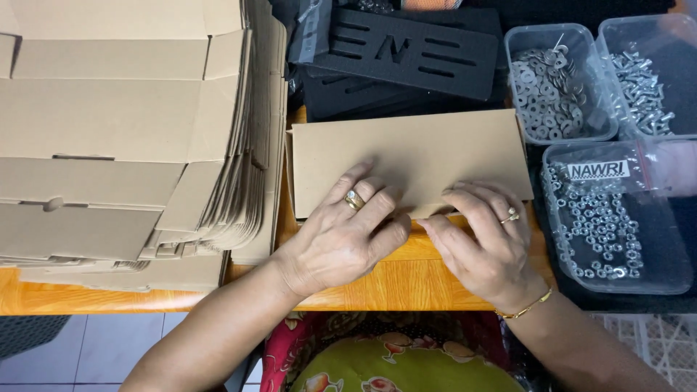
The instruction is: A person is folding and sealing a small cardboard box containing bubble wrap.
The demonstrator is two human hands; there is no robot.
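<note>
— Where's the card?

— Flat brown card (414, 156) lies on the wooden desk (406, 279). My left hand (341, 239) presses it, fingers spread; my right hand (483, 239) pinches its near edge.

— Around it?

— Stacked cardboard (123, 131), black foam (406, 51), clear tubs of washers (555, 83).

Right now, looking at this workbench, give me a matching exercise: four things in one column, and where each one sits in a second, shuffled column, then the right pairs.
Things:
1. flat cardboard piece
2. stack of flattened boxes
3. tub of washers
4. black foam plates

Places:
A. far side of the table, beyond the flat cardboard piece
B. under both the left hand and right hand
C. left part of the table, piled high
D. upper right, beside a tub of screws

Pairs: 1-B, 2-C, 3-D, 4-A
</note>
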